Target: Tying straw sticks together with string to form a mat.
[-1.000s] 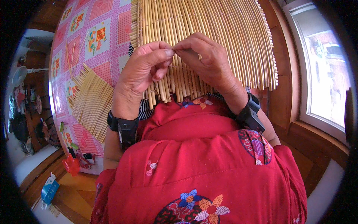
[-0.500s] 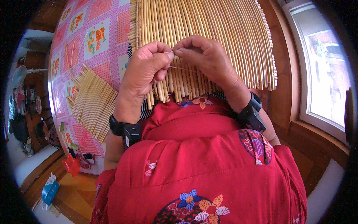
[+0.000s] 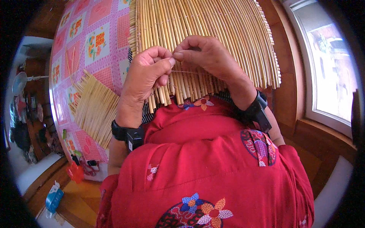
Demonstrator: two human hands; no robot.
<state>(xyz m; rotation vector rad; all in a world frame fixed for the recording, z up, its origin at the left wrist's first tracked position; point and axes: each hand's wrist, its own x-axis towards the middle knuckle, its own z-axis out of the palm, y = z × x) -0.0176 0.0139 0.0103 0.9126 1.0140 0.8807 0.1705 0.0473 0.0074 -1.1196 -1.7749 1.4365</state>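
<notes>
A mat of straw-coloured reed stalks (image 3: 228, 32), bound side by side with rows of thread, lies in front of me, its near edge close to my lap. Over its near left part, my left hand (image 3: 146, 74) and my right hand (image 3: 213, 57) meet fingertip to fingertip, both pinched closed. A thin pale thread (image 3: 185, 72) stretches from the curled fingers of my left hand to beneath my right palm. Whatever lies exactly between the touching fingertips is too small to make out.
A pile of thin cut stalks (image 3: 97, 108) rests on the pink patterned tablecloth (image 3: 91, 142) to the left. Near the table's corner is a red plastic item (image 3: 75, 172). A blue and white packet (image 3: 54, 197) lies lower down. At the right is a window (image 3: 330, 64).
Both hands keep their pinch at almost the same spot over the mat. The right wrist has turned slightly, and the whole view has shifted a little.
</notes>
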